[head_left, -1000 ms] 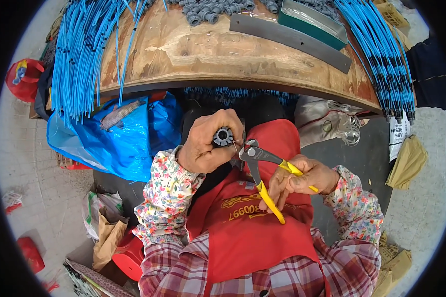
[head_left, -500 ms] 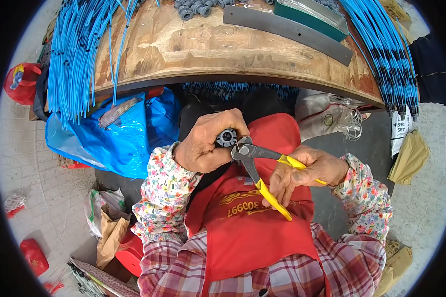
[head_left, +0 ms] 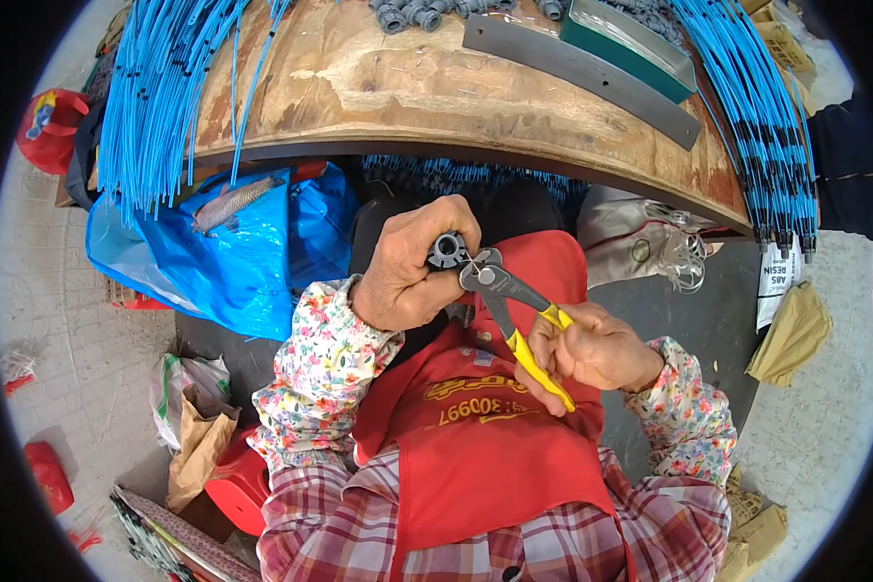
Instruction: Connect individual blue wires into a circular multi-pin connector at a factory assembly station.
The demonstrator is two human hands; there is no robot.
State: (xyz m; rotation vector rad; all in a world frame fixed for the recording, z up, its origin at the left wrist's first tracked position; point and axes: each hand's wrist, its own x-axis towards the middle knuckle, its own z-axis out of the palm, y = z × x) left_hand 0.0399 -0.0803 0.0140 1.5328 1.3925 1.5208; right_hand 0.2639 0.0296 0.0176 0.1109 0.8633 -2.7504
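Note:
My left hand (head_left: 409, 267) is closed around a dark grey round plastic fitting (head_left: 446, 250), its hollow end facing up. A thin, light wire or pin shows at the fitting's edge, beside the jaws of the end-cutting pliers (head_left: 496, 281). These pliers have dark metal jaws and yellow handles. My right hand (head_left: 597, 349) is wrapped around the handles, keeping the jaws against the fitting's right side. Both hands are held above my lap, over a red apron (head_left: 500, 475). The fitting's lower part is hidden in my left fist.
Ahead is a wooden table (head_left: 339, 92) with grey fittings (head_left: 417, 14), a metal bar (head_left: 582, 80) and a green tray (head_left: 621, 53). Blue cable bundles hang at its left (head_left: 155, 107) and right (head_left: 752, 126). A blue plastic bag (head_left: 233, 257) lies below left.
My right hand has closed further around the pliers, bringing the yellow handles nearer each other. The jaws stay at the fitting in my left hand. The view has shifted slightly.

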